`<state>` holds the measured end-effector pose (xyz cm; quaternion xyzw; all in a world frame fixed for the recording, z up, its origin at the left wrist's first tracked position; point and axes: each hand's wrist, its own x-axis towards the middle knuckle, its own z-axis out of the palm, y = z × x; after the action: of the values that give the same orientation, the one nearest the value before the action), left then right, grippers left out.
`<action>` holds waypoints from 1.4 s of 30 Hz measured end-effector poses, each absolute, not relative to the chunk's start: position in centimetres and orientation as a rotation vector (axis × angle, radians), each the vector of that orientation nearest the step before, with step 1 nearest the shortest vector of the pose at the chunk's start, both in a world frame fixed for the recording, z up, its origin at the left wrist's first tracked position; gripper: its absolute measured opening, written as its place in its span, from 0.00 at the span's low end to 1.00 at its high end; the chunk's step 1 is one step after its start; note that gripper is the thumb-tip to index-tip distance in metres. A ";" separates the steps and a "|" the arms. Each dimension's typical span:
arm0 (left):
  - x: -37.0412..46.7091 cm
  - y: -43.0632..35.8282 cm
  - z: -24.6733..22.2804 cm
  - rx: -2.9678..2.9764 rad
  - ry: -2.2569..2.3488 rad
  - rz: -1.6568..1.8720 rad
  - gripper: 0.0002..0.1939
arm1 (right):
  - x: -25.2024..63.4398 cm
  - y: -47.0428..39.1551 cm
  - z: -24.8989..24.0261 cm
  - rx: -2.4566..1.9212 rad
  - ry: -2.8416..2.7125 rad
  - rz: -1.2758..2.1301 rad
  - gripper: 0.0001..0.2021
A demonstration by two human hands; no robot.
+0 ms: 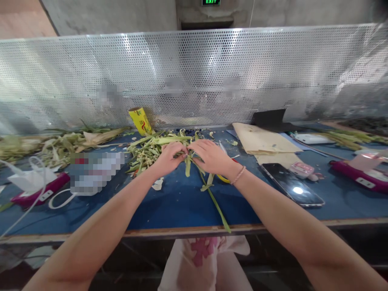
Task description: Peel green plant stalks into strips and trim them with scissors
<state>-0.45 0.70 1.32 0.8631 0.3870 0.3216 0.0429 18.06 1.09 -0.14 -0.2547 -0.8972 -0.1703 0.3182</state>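
My left hand (172, 157) and my right hand (211, 155) come together over the blue table, fingers pinched and almost touching. Between them they grip a green plant stalk (188, 165) with a leafy strip dangling down. Its exact kind is not clear. A pile of pale green stalks and curled leaves (146, 155) lies beside and beyond my left hand. Below my right hand, a long green stem (216, 204) with a pale leaf reaches the table's front edge; whether it joins the held piece is hidden. Partly behind my right wrist is a yellow curved object (223, 178).
A yellow box (140, 120) leans near the perforated metal screen (194, 68). On the right lie brown paper (263, 139), a phone (292, 184), a pink case (301, 169) and a magenta tissue holder (360, 176). Another magenta holder (42, 190) and dry leaves (81, 141) are left.
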 end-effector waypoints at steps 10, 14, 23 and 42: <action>0.0 1.2 -0.2 2.516 1.299 1.374 0.10 | 16.9 1.4 -1.3 -0.895 -2.366 -0.428 0.09; -0.1 1.2 -0.6 2.524 1.155 1.166 0.13 | 16.6 1.5 -1.5 -0.910 -2.303 -0.248 0.07; 0.7 0.3 -0.2 2.595 1.138 0.945 0.08 | 16.6 1.0 -1.7 -0.849 -2.399 -0.187 0.08; -0.3 0.2 1.3 2.479 1.033 0.826 0.14 | 16.7 0.4 0.1 -0.816 -2.320 0.348 0.08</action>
<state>-0.26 0.16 1.29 0.8702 0.3625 0.2898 0.1652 16.66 0.38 0.07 -0.3111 -0.8840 0.1326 0.3229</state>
